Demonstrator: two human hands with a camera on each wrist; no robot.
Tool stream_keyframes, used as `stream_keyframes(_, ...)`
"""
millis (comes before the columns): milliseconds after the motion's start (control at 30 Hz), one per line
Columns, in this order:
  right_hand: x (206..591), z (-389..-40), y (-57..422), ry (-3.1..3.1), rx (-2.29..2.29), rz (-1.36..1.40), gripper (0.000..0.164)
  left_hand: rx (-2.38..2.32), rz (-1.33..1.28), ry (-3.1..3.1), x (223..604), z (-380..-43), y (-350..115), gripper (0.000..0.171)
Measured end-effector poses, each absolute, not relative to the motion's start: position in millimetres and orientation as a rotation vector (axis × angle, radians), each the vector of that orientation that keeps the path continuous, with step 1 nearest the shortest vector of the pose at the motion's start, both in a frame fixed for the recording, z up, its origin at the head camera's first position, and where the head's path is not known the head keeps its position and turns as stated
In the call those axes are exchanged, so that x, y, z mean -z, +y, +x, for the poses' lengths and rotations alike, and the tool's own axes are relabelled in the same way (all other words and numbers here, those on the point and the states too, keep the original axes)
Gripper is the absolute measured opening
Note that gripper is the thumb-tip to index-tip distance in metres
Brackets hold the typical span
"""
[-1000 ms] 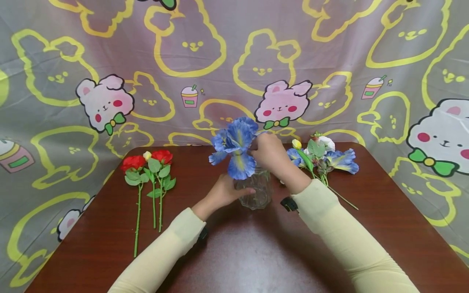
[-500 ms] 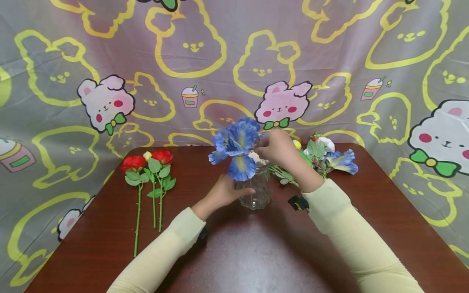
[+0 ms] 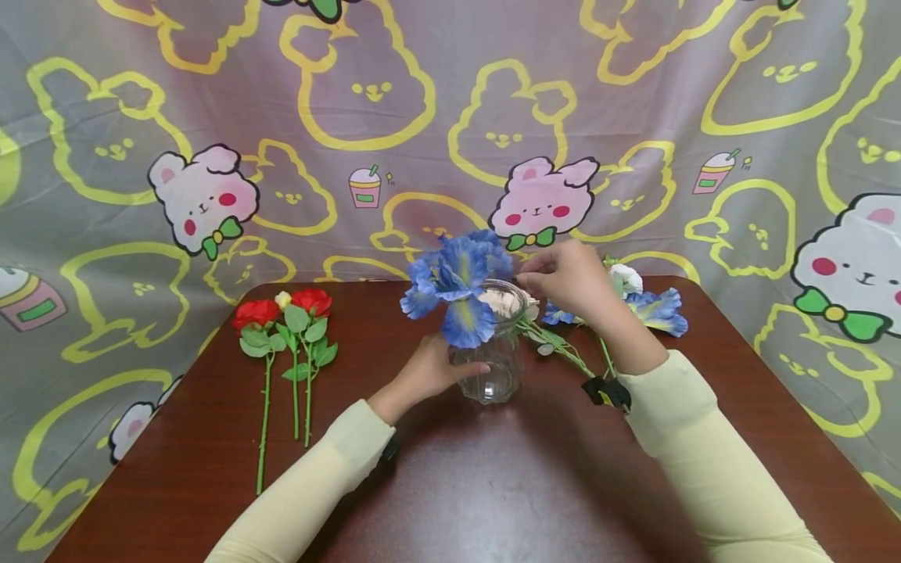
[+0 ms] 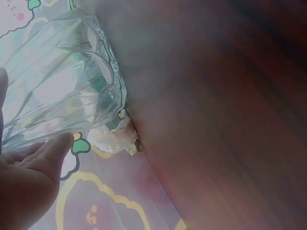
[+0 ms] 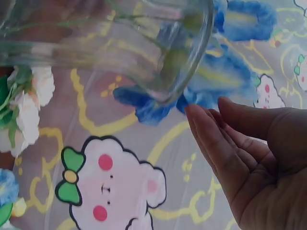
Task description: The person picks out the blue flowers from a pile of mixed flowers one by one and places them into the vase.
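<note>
My left hand (image 3: 425, 366) grips the clear glass vase (image 3: 493, 371) low on its left side, thumb across the front. A blue iris (image 3: 461, 274) with yellow streaks leans over the vase's left rim. Its green stem shows faintly through the glass in the right wrist view. My right hand (image 3: 577, 285) hovers just right of the rim, holding nothing. In the right wrist view the fingertips (image 5: 194, 115) are close to the blue petals (image 5: 218, 76). Ribbed glass (image 4: 62, 81) fills the upper left of the left wrist view, with the left fingers beneath it.
Two red roses (image 3: 256, 313) and a small pale bud (image 3: 283, 299) lie on the left of the brown table (image 3: 450, 493). Behind and right of the vase lie pale flowers (image 3: 531, 303), a white flower (image 3: 626, 279) and another blue iris (image 3: 659, 311). A patterned cloth (image 3: 422, 78) hangs behind.
My right hand has drawn back to the right from the iris and let it go. The iris now rests on the vase's rim. The left hand has stayed on the vase.
</note>
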State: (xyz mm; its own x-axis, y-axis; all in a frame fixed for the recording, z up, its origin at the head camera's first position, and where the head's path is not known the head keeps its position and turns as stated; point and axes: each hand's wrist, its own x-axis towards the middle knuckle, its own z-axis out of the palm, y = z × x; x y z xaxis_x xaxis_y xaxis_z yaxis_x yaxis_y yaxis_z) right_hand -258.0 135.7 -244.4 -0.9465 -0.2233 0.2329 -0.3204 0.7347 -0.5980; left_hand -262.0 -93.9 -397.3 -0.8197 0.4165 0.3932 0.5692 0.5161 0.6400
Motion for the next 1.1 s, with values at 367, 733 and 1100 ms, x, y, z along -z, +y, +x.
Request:
stream_keyframes(367, 264, -261, 165, -2.723, -1.045, 0.325, 0.022, 1.193, -0.853, -2.548, 400, -262, -93, 0.071)
stream_keyframes(733, 298, -273, 189, -2.82, -0.921, 0.33, 0.024, 1.218, -0.843, -2.576, 399, -262, -93, 0.068)
stream_keyframes(1100, 343, -281, 209, -2.972, -0.834, 0.342, 0.025, 1.184, -0.833, -2.595, 399, -261, -93, 0.062)
